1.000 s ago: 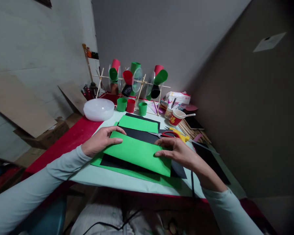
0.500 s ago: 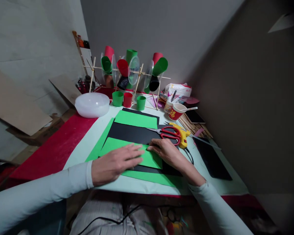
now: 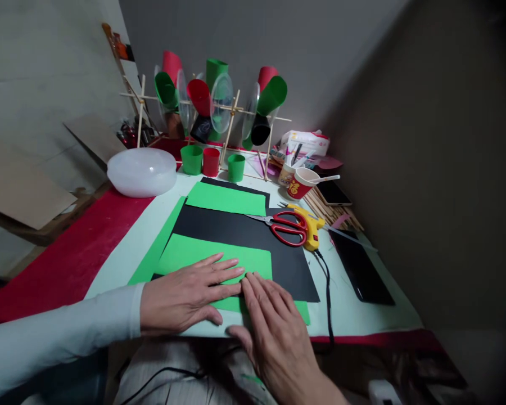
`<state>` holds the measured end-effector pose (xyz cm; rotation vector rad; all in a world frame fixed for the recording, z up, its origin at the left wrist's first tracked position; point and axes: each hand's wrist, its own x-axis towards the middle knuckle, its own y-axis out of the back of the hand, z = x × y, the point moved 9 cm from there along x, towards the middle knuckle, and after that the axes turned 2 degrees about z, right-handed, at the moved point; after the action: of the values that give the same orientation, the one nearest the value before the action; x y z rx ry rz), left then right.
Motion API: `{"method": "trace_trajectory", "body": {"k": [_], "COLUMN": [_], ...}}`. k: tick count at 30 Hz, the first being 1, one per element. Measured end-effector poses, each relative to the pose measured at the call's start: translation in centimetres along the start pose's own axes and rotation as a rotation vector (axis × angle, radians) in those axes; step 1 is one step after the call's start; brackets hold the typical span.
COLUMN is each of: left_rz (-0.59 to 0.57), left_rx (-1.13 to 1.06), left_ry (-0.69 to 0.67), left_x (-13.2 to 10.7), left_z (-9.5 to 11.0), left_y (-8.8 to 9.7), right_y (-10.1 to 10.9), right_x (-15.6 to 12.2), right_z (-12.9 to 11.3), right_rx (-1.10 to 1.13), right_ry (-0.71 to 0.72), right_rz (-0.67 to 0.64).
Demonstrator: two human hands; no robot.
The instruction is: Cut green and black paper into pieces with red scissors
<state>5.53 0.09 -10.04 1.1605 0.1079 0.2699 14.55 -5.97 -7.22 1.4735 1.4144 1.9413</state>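
My left hand (image 3: 189,295) lies flat with spread fingers on a green paper sheet (image 3: 219,252) near the table's front edge. Beside it, fingertips close to the left hand's, my right hand (image 3: 274,320) rests with its fingers stretched out over the same sheet's lower edge, thumb apart. Beneath lie a large black sheet (image 3: 293,270) and more green paper (image 3: 156,244). Farther back is another green piece (image 3: 227,198). Red-handled scissors (image 3: 289,228) rest on the black sheet, blades pointing left, beside a yellow glue gun (image 3: 312,225).
Behind stands a stick frame (image 3: 231,124) carrying red, green and black paper cups and clear discs. Small paper cups (image 3: 191,160) stand below it. A translucent round container (image 3: 141,173) is at left. At right are a red paper cup (image 3: 302,183), wooden sticks and a black phone-like slab (image 3: 365,275).
My right hand has moved down and left from the green sheet's right side to its lower edge, its fingers straightening. The left hand now lies flatter. The view has shifted slightly.
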Motion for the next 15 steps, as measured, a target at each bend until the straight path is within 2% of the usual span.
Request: {"method": "trace_trajectory", "body": {"k": [4, 10, 15], "left_rz": [-0.020, -0.023, 0.011], "left_rx": [0.054, 0.101, 0.160], "left_ry": [0.003, 0.034, 0.099], "left_x": [0.0, -0.3, -3.0], "left_z": [0.1, 0.1, -1.1], "left_y": [-0.1, -0.1, 0.6], "right_y": [-0.6, -0.3, -0.6], "right_x": [-1.6, -1.7, -1.8], "right_z": [-1.1, -0.3, -0.2], "right_rx": [-0.042, -0.050, -0.026], "right_ry": [0.036, -0.008, -0.047], "right_rz": [-0.053, -0.099, -0.114]}}
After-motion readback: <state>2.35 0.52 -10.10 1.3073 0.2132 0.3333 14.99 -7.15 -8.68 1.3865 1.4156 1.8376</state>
